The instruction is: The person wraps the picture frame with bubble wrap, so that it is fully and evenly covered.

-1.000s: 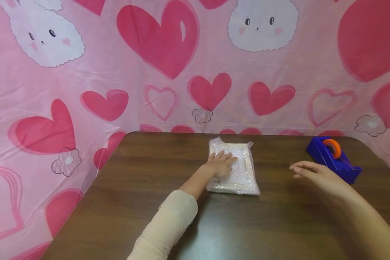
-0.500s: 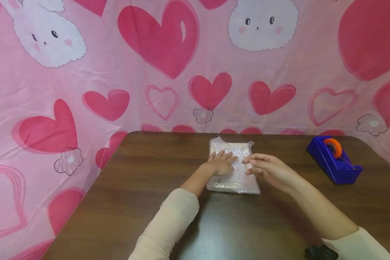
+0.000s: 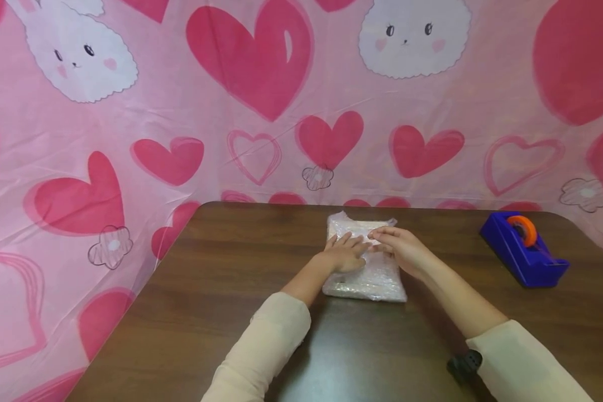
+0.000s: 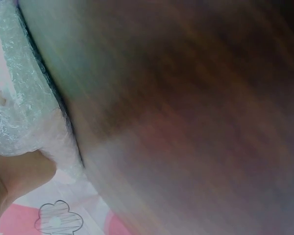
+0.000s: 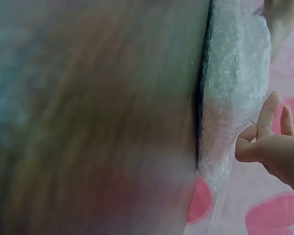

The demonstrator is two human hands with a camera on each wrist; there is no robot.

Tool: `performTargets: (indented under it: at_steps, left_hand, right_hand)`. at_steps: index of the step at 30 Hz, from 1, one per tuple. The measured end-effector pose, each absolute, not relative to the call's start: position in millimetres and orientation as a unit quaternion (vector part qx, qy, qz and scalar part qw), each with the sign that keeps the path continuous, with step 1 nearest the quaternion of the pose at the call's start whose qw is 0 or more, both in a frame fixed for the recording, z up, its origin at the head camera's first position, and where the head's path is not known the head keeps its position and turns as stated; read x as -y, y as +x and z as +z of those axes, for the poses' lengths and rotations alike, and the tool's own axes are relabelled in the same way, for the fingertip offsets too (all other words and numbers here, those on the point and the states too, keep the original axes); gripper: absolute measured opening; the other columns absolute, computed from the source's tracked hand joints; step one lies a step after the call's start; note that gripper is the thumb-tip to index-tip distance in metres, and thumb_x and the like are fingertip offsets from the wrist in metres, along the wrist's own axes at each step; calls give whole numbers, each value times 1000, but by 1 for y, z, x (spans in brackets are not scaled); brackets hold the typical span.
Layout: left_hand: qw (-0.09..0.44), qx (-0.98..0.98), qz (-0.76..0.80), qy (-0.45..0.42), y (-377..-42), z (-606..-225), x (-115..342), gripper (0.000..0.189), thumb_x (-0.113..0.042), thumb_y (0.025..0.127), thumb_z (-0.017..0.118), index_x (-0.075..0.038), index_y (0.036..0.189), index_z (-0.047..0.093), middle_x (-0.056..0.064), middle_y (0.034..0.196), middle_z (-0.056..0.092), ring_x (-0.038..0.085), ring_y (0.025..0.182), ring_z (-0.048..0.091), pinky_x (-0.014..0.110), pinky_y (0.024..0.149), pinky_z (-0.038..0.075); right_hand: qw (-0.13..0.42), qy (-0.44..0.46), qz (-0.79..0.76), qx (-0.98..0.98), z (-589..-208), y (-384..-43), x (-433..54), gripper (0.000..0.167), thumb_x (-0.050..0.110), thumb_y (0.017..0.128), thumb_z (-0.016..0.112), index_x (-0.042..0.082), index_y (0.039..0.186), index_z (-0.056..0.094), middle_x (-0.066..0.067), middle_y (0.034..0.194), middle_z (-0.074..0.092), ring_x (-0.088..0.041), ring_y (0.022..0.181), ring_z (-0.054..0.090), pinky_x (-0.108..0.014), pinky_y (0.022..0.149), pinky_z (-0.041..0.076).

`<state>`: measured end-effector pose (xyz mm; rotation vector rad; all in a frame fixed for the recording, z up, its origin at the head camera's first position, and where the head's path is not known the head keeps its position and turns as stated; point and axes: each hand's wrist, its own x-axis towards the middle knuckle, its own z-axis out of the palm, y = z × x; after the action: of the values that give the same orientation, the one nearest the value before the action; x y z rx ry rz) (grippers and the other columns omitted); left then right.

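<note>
A flat rectangular package in bubble wrap (image 3: 377,285) lies on the table, with what looks like a pale frame inside. On its left side rests my left hand (image 3: 345,258), fingers spread and straight. My right hand (image 3: 404,251) hovers over the package's right part, thumb and finger close together. In the right wrist view, a thin line shows at the right hand's fingertips, apparently the edge of a small strip of clear tape (image 5: 254,122); most of it cannot be made out. The left wrist view shows the wrapped edge (image 4: 27,78) and part of a hand.
At the right back of the brown wooden table (image 3: 251,251) stands a blue tape dispenser (image 3: 525,254) with an orange-cored roll (image 3: 522,230). A pink curtain with hearts (image 3: 251,61) hangs behind the table. A black device (image 3: 464,365) sits by the right sleeve.
My right hand has moved left from beside the tape dispenser to above the package. The left hand has stayed on the bubble wrap; the view has shifted slightly.
</note>
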<state>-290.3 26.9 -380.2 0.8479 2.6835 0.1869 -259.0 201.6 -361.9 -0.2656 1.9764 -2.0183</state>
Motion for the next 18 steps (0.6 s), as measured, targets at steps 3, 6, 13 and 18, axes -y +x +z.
performTargets:
  at_steps: [3,6,13,18]
  left_hand:
    - [160,-940,66,295,-290,-380,-27,55,-41,96,35,-28,147,23,-8,154,11,17,140,-1,42,110,-1]
    - [159,-940,65,294,-290,-380,-27,55,-40,96,35,-27,147,24,-8,154,11,17,140,-1,42,110,-2]
    - [162,-941,62,290,-289,-380,-28,54,-43,97,27,-26,148,21,-8,154,10,17,140,-2,43,110,-2]
    - [162,-941,65,288,-287,-378,-27,67,-60,91,28,-26,149,19,-7,154,9,17,140,-1,43,110,-2]
  right_hand:
    - [148,-95,-702,-690,-364,-263,-201,13,12,96,46,10,101,58,-2,107,58,-15,89,62,-34,91,38]
    - [142,-98,-698,-695,-365,-265,-201,14,10,96,45,8,100,58,-3,106,59,-14,88,63,-29,89,40]
    - [144,-103,-674,-718,-368,-268,-201,23,9,96,46,-8,110,53,-11,109,58,-17,93,63,-30,91,43]
    - [148,-101,-655,-734,-368,-266,-201,34,10,97,44,-16,119,45,-23,119,52,-19,100,60,-34,96,39]
